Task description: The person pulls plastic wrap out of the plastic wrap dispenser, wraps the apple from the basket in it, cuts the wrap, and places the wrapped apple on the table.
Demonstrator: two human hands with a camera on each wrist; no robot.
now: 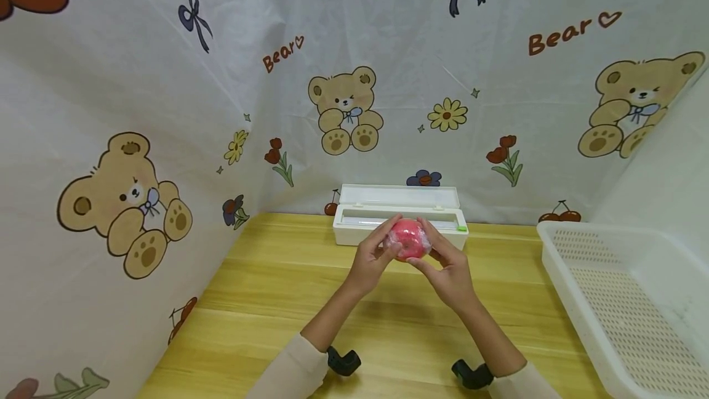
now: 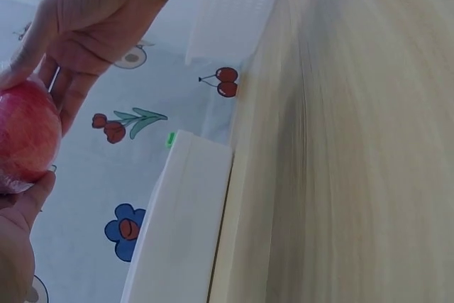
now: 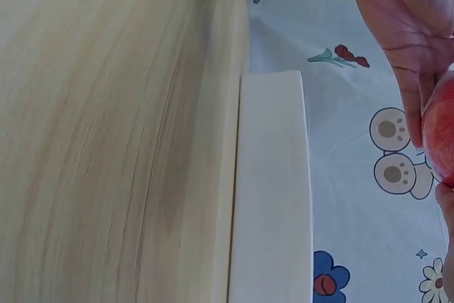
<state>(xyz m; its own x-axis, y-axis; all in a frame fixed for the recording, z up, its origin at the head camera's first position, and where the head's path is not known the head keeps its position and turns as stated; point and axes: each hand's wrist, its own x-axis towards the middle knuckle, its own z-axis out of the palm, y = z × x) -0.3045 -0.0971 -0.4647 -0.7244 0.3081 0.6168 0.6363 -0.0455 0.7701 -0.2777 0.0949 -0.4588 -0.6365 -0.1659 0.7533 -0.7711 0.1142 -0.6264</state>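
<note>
A red apple [image 1: 408, 239] wrapped in clear film is held up between both hands, above the tabletop and in front of a long white box. My left hand [image 1: 371, 262] grips its left side, with the thumb on the near face. On the other side, my right hand [image 1: 450, 271] has its fingers over the top and its thumb under the lower edge. Film wrinkles show on the apple [image 2: 27, 133] in the left wrist view. The right wrist view catches only part of the apple [image 3: 441, 129] at its edge.
The white box [image 1: 346, 237] stands at the back of the wooden table [image 1: 288, 288], lid raised, with a pale roll inside and a green tab at its right end. A white perforated basket [image 1: 576, 313] sits on the right. Bear-print cloth [image 1: 388, 36] covers the walls.
</note>
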